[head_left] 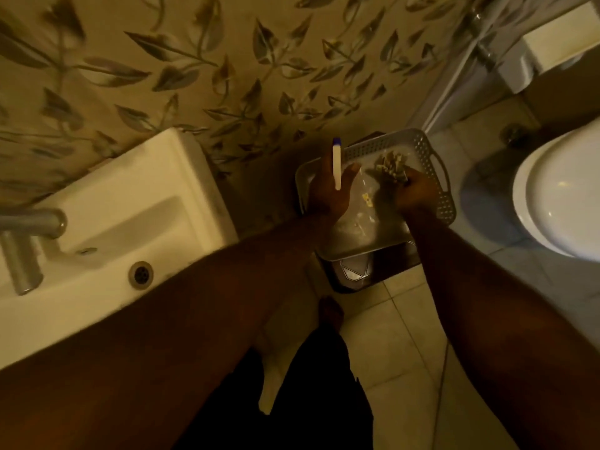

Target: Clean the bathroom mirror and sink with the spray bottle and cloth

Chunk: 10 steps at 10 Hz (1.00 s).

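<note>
- My left hand (328,193) is at the centre of the frame over a grey perforated basket (435,177), fingers closed around a slim white stick-like object with a blue tip (337,164) that points up toward the wall; I cannot tell what it is.
- My right hand (418,190) is just to the right of it, inside the basket, fingers clamped on a crumpled, patterned cloth (389,167).
- The basket sits on a dark stand (350,277) on the tiled floor (399,336), between the sink and the toilet.
- The white sink (130,203) fills the left of the frame, with its metal tap (26,238) at the far left edge and the drain (140,274) near my left forearm.
- The toilet (558,196) is at the right edge of the frame.
- Leaf-patterned wallpaper (211,66) covers the wall across the top.
- My bare foot (331,313) shows on the floor, lower centre.
</note>
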Available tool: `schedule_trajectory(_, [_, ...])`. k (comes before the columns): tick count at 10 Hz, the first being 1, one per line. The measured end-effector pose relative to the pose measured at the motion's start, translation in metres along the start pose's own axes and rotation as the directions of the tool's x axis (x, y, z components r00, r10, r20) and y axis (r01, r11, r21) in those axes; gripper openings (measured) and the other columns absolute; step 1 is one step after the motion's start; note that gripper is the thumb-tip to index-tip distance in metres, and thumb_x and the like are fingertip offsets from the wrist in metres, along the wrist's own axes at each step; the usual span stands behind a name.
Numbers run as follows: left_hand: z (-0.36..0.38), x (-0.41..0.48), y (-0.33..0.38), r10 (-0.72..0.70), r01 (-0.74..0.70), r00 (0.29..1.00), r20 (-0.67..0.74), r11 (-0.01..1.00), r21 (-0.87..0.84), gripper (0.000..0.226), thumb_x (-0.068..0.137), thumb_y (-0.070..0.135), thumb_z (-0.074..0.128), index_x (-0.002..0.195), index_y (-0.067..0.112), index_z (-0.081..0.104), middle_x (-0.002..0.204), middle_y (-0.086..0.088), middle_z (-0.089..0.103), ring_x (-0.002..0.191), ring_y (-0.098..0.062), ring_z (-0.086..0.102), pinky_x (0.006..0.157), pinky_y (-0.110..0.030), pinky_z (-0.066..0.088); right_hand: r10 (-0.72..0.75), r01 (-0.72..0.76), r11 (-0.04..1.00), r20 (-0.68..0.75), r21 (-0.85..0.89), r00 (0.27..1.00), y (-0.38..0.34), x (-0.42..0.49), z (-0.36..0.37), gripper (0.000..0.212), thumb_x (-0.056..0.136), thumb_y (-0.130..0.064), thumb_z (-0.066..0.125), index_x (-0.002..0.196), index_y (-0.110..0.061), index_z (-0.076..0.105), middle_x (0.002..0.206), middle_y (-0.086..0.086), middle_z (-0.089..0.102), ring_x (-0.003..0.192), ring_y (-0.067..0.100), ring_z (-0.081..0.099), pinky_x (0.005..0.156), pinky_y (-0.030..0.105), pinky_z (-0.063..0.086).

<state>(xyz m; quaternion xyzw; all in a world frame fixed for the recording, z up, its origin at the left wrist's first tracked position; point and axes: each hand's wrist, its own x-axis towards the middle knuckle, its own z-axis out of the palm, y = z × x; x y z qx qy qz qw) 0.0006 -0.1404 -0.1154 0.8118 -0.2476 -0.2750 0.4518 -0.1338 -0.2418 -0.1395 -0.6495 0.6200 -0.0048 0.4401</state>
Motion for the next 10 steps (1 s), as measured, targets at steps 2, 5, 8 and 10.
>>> schedule_trajectory(2, [0.005, 0.001, -0.014, -0.124, 0.116, 0.988, 0.096, 0.989, 0.088, 0.078, 0.089, 0.039, 0.065, 0.15, 0.008, 0.029, 0.142, -0.019, 0.053, 0.131, -0.034, 0.049, 0.101, -0.032, 0.041, -0.066, 0.102, 0.933, 0.115, -0.346, 0.991, 0.025, 0.003, 0.038, 0.046, 0.088, -0.037, 0.068, 0.133, -0.032, 0.061, 0.128, 0.012, 0.066, 0.115, 0.039, 0.062, 0.101, 0.048, 0.048])
schedule_trajectory(5, [-0.002, -0.005, -0.04, -0.116, 0.087, 0.984, 0.133, 0.974, 0.211, 0.083, 0.082, 0.03, 0.076, 0.149, 0.005, 0.032, 0.132, -0.023, 0.059, 0.121, -0.039, 0.057, 0.098, -0.041, 0.049, -0.085, 0.304, 0.672, 0.337, -0.675, 0.938, 0.045, 0.001, 0.051, 0.062, 0.096, -0.047, 0.05, 0.154, -0.032, 0.035, 0.165, 0.012, 0.026, 0.145, 0.039, 0.03, 0.116, 0.054, 0.03])
schedule_trajectory(8, [-0.052, -0.025, -0.028, -0.07, -0.096, 0.926, 0.37, 0.907, 0.411, 0.101, 0.078, 0.007, 0.077, 0.154, 0.009, 0.011, 0.162, -0.012, 0.019, 0.149, -0.027, 0.02, 0.12, -0.034, 0.024, -0.121, 0.325, 0.674, 0.336, -0.663, 0.934, 0.026, -0.053, 0.029, 0.063, 0.092, -0.048, 0.06, 0.151, -0.038, 0.039, 0.167, 0.009, 0.023, 0.153, 0.036, 0.018, 0.124, 0.055, 0.009])
schedule_trajectory(10, [-0.097, -0.062, -0.005, 0.079, -0.209, 0.928, 0.364, 0.919, 0.333, 0.076, 0.083, 0.003, 0.063, 0.15, 0.01, 0.028, 0.156, -0.016, 0.033, 0.145, -0.03, 0.032, 0.117, -0.045, 0.034, -0.177, 0.356, 0.645, 0.321, -0.676, 0.931, -0.003, -0.114, 0.025, 0.075, 0.088, -0.039, 0.066, 0.155, -0.034, 0.031, 0.168, 0.012, 0.017, 0.154, 0.039, 0.013, 0.125, 0.057, 0.009])
